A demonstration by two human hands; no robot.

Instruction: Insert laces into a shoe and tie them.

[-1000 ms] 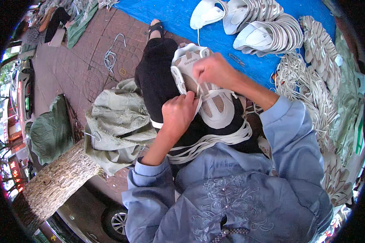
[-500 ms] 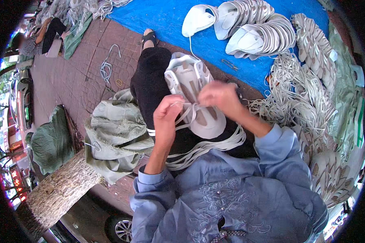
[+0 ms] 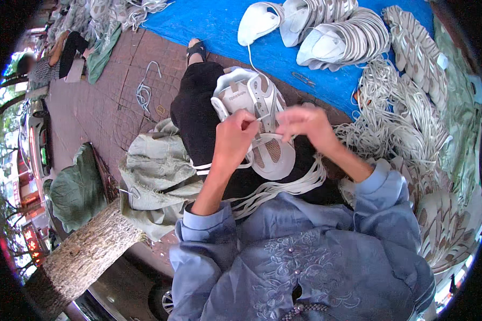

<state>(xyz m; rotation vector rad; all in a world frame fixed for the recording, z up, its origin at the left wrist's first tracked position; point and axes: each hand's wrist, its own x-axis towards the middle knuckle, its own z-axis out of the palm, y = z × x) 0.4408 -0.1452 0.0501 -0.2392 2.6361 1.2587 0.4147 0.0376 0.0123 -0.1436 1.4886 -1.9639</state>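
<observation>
A white and tan sneaker upper [image 3: 254,115] lies on my lap over black trousers. My left hand [image 3: 234,138] pinches a white shoelace [image 3: 263,119] at the upper's middle. My right hand [image 3: 303,122] pinches the other part of the same lace just to the right. The two hands nearly touch above the eyelets. A bundle of loose white laces [image 3: 276,187] is draped across my lap below the upper.
Stacks of white shoe uppers [image 3: 337,29] lie on a blue tarp [image 3: 219,24] ahead. A big heap of white laces [image 3: 401,128] sits at my right. A grey-green sack [image 3: 152,174] and a tree trunk [image 3: 77,257] are at my left, on brick paving.
Both hands have shifted over the upper and come closer together at its middle; the view has tilted slightly, so the upper sits lower in the picture.
</observation>
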